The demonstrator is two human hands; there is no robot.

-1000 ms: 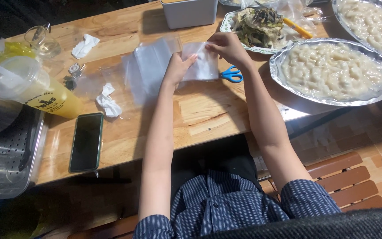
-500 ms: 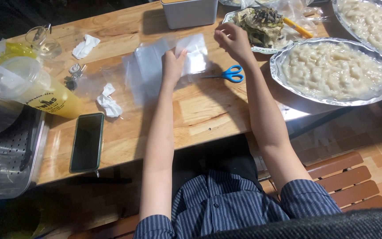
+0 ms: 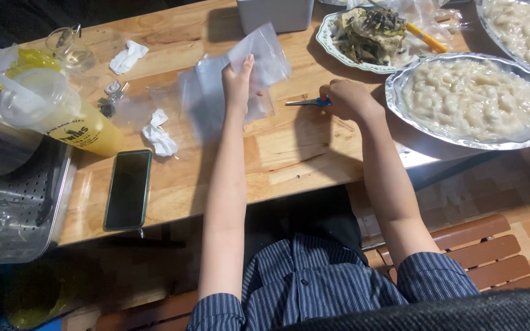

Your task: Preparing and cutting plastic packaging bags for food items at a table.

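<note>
At the far left a perforated metal tray (image 3: pixel 38 184) sits at the edge of the wooden worktop (image 3: pixel 289 153), with a clear plastic cup of yellow drink (image 3: pixel 62 116) lying beside it. A dark phone (image 3: pixel 127 189) lies face up near the worktop's front edge, and just above it is a crumpled white tissue (image 3: pixel 159 135). Another crumpled tissue (image 3: pixel 127 57) lies further back, near a small glass jar (image 3: pixel 69 46).

Toward the middle, the left hand (image 3: pixel 238 83) is raised off the worktop and holds a small clear plastic bag (image 3: pixel 259 58), fingers closed around its lower part so the bag stands up above the hand. More clear plastic bags (image 3: pixel 200 104) lie flat on the worktop beneath and to the left of that hand.

To the right, the right hand (image 3: pixel 348 98) rests on the worktop with its fingers curled over the blue handle of a pair of scissors (image 3: pixel 307 102), whose blades point left toward the bags. Behind it stands a patterned plate of dark leafy greens (image 3: pixel 369 34). At the far right sits a foil tray of pale, glossy dumplings (image 3: pixel 473 98), with a second similar tray (image 3: pixel 522 27) behind it.
</note>
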